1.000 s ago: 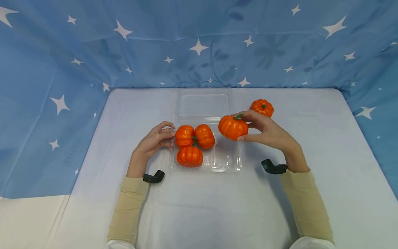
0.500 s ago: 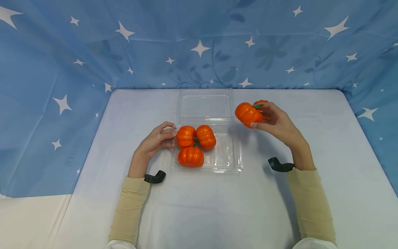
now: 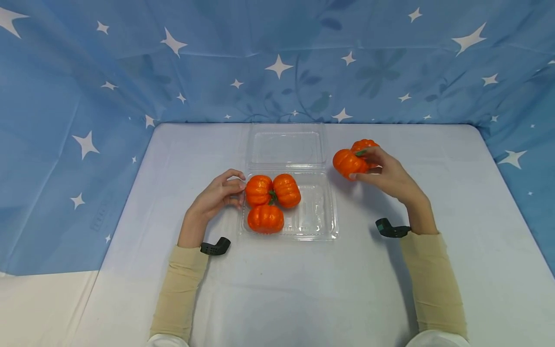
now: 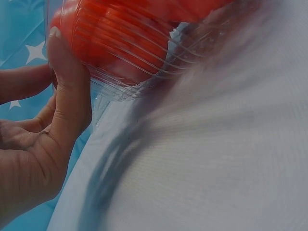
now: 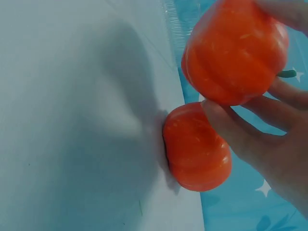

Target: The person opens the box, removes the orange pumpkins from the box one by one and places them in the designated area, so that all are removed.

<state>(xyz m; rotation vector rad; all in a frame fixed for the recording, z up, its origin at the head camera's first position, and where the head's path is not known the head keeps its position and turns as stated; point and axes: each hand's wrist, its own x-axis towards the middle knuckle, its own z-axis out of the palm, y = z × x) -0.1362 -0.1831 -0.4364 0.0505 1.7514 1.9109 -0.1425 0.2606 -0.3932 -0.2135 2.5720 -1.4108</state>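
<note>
Your right hand (image 3: 388,177) is pinching one pumpkin (image 3: 346,164); grip it evenly, clear of its neighbour (image 3: 364,144). Your left hand (image 3: 213,194) is touching the container (image 3: 320,207); whether it's pinching, I can't tell.

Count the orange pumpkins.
5: back-left pumpkin, back-right pumpkin and front pumpkin in the clear container; held pumpkin in the right hand; far pumpkin on the table beyond it.

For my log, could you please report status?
Right grip: holding glossy orange ribbed pumpkin. Left grip: touching clear plastic container. Possible obstruction: another glossy orange pumpkin behind.
</note>
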